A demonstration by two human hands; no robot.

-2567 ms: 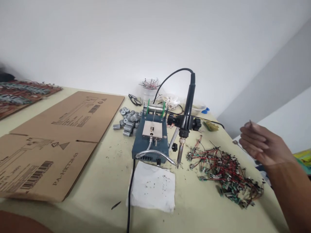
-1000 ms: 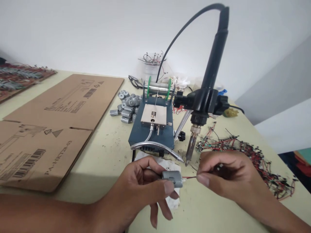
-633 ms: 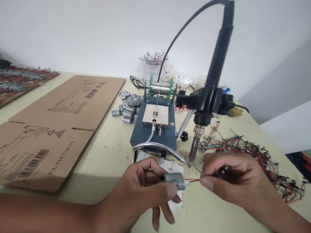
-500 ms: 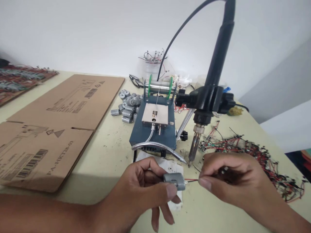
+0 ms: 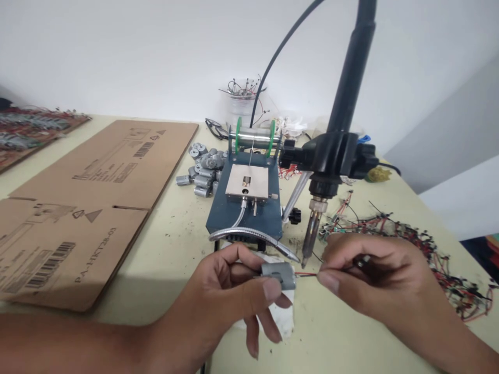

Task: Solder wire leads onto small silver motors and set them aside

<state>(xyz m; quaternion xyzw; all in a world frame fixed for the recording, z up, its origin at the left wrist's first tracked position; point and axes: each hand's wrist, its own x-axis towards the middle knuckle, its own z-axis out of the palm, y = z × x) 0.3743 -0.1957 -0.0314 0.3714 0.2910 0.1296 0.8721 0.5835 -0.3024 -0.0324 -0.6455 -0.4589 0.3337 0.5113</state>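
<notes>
Between the thumb and fingers of my left hand is a small grey electric motor, its terminal end facing right. My right hand pinches thin red and black wires that reach to that end; whether they are joined to it I cannot tell. A small dark part shows between the right fingers. Just above the wires is the tip of a clamped soldering iron. The nozzle of a bent metal solder feed tube points at the iron's tip.
Behind my hands stands a blue solder feeder with a solder spool. Grey motors are heaped left of it. Cardboard lies at left. Tangled wires spread at right. White paper lies under my left hand.
Both hands have kept their grips. The motor and the wire ends have risen slightly, nearer to the iron's tip. The view has shifted a little.
</notes>
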